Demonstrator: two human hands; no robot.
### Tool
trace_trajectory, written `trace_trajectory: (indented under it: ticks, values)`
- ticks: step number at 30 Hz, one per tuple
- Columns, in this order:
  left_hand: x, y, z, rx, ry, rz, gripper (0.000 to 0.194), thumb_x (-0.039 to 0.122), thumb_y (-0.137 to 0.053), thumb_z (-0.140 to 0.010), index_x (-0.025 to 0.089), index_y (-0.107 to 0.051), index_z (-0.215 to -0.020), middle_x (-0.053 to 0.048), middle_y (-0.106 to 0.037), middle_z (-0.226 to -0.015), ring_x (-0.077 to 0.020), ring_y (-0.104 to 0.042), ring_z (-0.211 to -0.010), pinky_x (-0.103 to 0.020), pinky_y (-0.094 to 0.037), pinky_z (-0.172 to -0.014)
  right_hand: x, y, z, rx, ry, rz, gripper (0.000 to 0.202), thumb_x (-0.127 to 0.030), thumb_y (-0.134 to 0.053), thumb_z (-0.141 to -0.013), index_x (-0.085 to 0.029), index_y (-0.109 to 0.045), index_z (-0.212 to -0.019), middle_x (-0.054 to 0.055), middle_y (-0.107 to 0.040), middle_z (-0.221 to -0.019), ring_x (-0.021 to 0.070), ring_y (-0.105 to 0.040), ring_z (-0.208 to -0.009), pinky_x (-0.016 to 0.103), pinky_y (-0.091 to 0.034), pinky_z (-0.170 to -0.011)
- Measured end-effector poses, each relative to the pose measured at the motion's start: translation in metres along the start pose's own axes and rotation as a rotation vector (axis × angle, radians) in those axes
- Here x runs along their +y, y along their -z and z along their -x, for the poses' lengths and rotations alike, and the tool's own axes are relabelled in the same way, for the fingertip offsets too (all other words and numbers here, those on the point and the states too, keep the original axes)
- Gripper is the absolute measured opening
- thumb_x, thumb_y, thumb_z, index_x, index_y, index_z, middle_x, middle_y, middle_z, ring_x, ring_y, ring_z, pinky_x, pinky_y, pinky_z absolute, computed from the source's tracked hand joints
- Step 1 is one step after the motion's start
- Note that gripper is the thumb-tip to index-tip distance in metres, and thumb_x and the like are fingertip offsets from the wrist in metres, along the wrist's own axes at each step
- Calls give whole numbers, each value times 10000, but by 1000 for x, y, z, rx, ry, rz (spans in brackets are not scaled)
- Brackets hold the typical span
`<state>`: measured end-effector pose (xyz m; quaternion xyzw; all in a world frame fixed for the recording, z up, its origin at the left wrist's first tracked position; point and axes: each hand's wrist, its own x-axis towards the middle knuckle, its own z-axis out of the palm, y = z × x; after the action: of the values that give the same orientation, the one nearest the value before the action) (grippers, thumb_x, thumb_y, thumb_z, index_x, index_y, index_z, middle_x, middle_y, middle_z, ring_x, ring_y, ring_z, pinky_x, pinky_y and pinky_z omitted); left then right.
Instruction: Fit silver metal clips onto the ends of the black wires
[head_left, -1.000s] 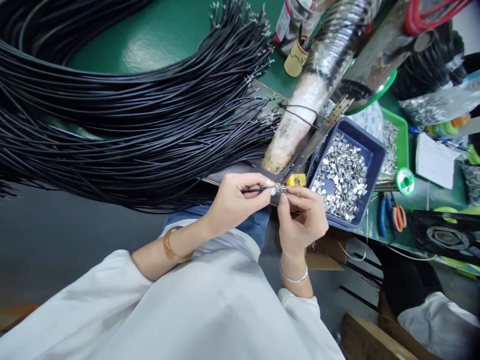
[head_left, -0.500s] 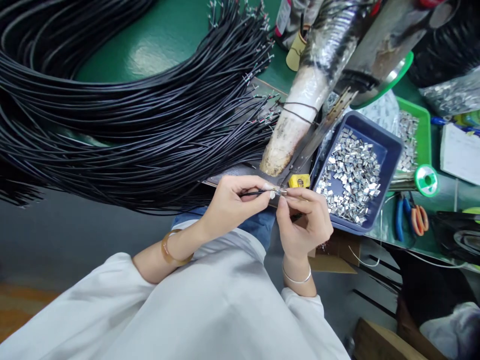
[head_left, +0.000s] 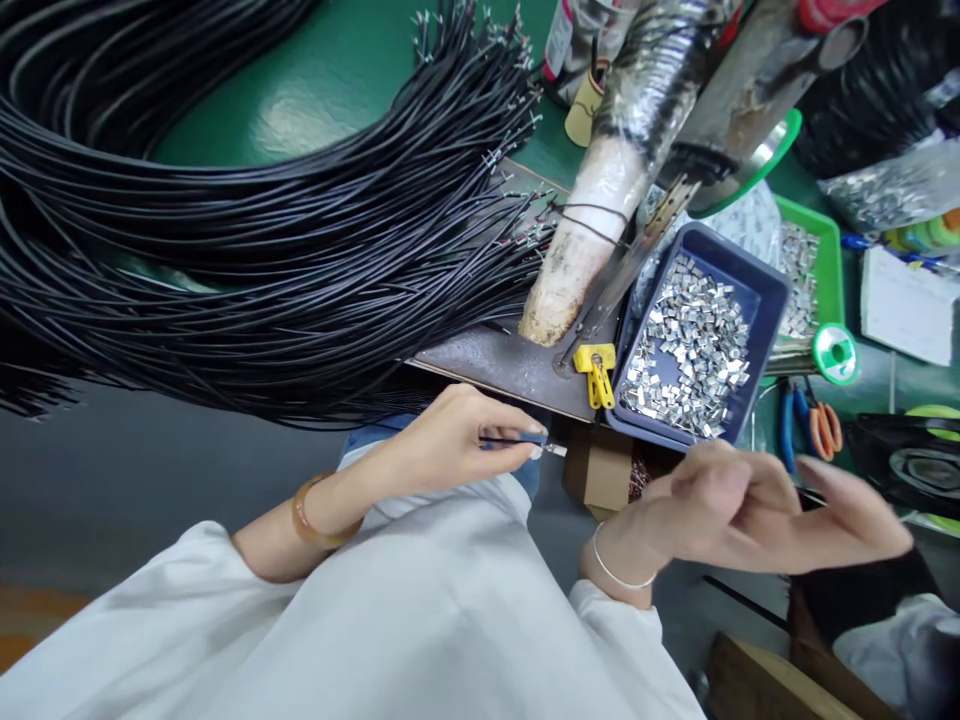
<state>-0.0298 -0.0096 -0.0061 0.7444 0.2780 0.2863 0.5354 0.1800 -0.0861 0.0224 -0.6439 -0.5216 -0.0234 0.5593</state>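
Between thumb and fingers, my left hand (head_left: 469, 440) pinches a black cable close to its end. A small silvery metal connector (head_left: 556, 450) sticks out to the right past the fingertips. My right hand (head_left: 750, 505) is off to the right, below the front of the blue tray (head_left: 769, 325). Its fingers are apart, one stretched out to the right and others bent, and I see nothing held in it. Inside that tray lies a loose pile of small metal connector shells (head_left: 701, 345). A yellow clip (head_left: 596, 372) sits at the bench edge beside the tray.
A thick bundle of black cables (head_left: 300, 250) covers the bench's left side. A plastic-wrapped duct (head_left: 581, 230) slants down over the bench. Farther right are a green tray (head_left: 829, 260), a solder spool (head_left: 835, 353) and pliers (head_left: 825, 430). An open cardboard box (head_left: 600, 475) stands below.
My right hand has let go of the connector and swung right and opened. My left hand has lowered slightly toward me, with the cable still in it. The yellow clip shows fully now.
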Motion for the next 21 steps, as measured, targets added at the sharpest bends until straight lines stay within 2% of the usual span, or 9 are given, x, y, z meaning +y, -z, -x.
trace_trajectory:
  ticks: [1, 2, 3, 6, 9, 13, 15, 19, 21]
  values:
    - [-1, 2, 3, 85, -30, -22, 166, 199, -720, -845, 147, -789, -987, -23, -748, -755, -81, -596, -588, -191, -472, -576, 0, 0, -5, 205, 56, 8, 268, -267, -617, -916, -356, -540, -1157, -52, -581, -945, 53, -533, -484, 249, -390, -428]
    - [-3, 6, 5, 219, -65, -60, 181, 213, -737, -842, 151, -784, -1006, -35, -763, -796, -93, -627, -616, -199, -499, -599, 2, -1, -11, 155, -24, 32, 190, -269, -639, -907, -292, -588, -1089, -40, -596, -856, 90, -602, -521, 265, -456, -471]
    - [-5, 10, 6, 379, -98, -126, 193, 213, -748, -836, 159, -781, -1019, -38, -764, -812, -101, -638, -634, -210, -512, -614, 6, -1, -17, 23, -88, 65, 115, -274, -658, -894, -243, -619, -997, -41, -605, -735, 122, -636, -540, 274, -500, -506]
    - [-16, 28, 5, 792, -128, -489, 231, 208, -766, -815, 204, -777, -1046, -42, -736, -866, -145, -647, -735, -275, -527, -708, 26, 2, -33, -154, -175, 221, 132, -302, -721, -835, -208, -628, -838, -19, -650, -712, 155, -673, -611, 299, -529, -599]
    - [-30, 46, -2, 856, -74, -686, 171, 247, -739, -837, 211, -781, -998, -58, -709, -906, -189, -646, -834, -335, -509, -797, 48, 3, -48, -255, -124, 345, 97, -270, -703, -813, -214, -638, -767, -7, -673, -739, 158, -656, -703, 297, -511, -649]
    - [-42, 58, -18, 895, -36, -538, 86, 201, -659, -889, 189, -743, -873, -21, -665, -824, -116, -552, -658, -283, -446, -668, 64, -4, -67, -443, -145, 333, 72, -277, -697, -774, -219, -663, -752, 16, -721, -831, 177, -671, -793, 299, -517, -669]
    - [-45, 60, -26, 967, -48, -399, 57, 214, -691, -877, 179, -697, -833, 3, -643, -786, -89, -510, -615, -267, -421, -627, 66, -6, -75, -539, -210, 333, 97, -302, -706, -757, -214, -667, -747, 11, -722, -821, 153, -638, -695, 297, -501, -642]
    - [-43, 64, -32, 1176, -139, 95, 218, 350, -706, -913, 177, -587, -852, 38, -608, -757, -21, -429, -520, -217, -306, -477, 65, -6, -84, -668, -262, 396, 117, -300, -705, -739, -202, -645, -715, -6, -703, -759, 104, -544, -546, 283, -436, -585]
    - [-34, 64, -27, 1143, -163, 323, 292, 441, -682, -928, 181, -570, -851, 56, -582, -711, 8, -347, -448, -205, -227, -422, 64, -5, -83, -635, -216, 437, 105, -279, -691, -742, -207, -627, -703, -17, -682, -733, 103, -537, -549, 286, -433, -601]
